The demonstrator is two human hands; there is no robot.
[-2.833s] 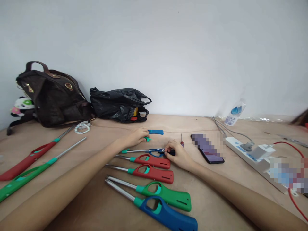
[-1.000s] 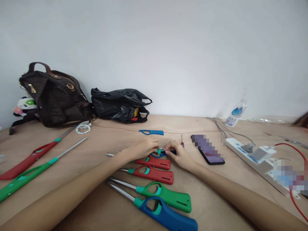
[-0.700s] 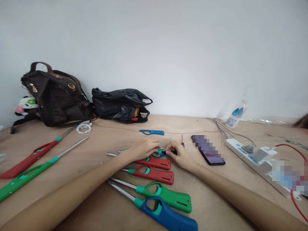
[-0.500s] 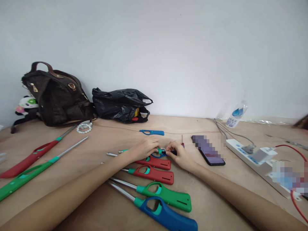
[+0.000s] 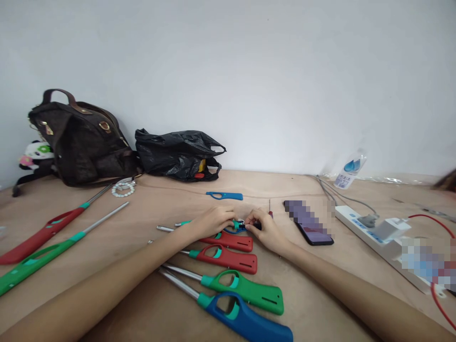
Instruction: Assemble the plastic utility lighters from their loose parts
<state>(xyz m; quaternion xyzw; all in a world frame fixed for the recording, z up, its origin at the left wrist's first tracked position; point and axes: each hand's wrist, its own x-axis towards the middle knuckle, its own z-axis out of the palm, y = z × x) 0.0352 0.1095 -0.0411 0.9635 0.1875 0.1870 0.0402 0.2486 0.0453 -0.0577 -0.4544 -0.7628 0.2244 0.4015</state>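
My left hand (image 5: 218,221) pinches an opened blue stick lighter (image 5: 233,230) near its teal collar, with its inner parts showing. At its handle end, the closed fingers of my right hand (image 5: 265,227) grip a black lighter part (image 5: 253,227), mostly hidden by the fingers. Beyond the hands lies a separate blue handle half (image 5: 228,195). Nearer to me are two red stick lighters (image 5: 231,240), a green stick lighter (image 5: 249,292) and a closed blue stick lighter (image 5: 249,318). A screwdriver (image 5: 270,213) rests just past my right hand.
At the left lie another red lighter (image 5: 42,235) and another green lighter (image 5: 46,261). A backpack (image 5: 89,147), a black plastic bag (image 5: 174,154) and a beaded bracelet (image 5: 123,188) are behind. To the right are a phone (image 5: 309,225), a power strip (image 5: 377,244) and a bottle (image 5: 351,171).
Both hands stay almost in the same place on the opened lighter, with only slight finger movement. The view has shifted very slightly.
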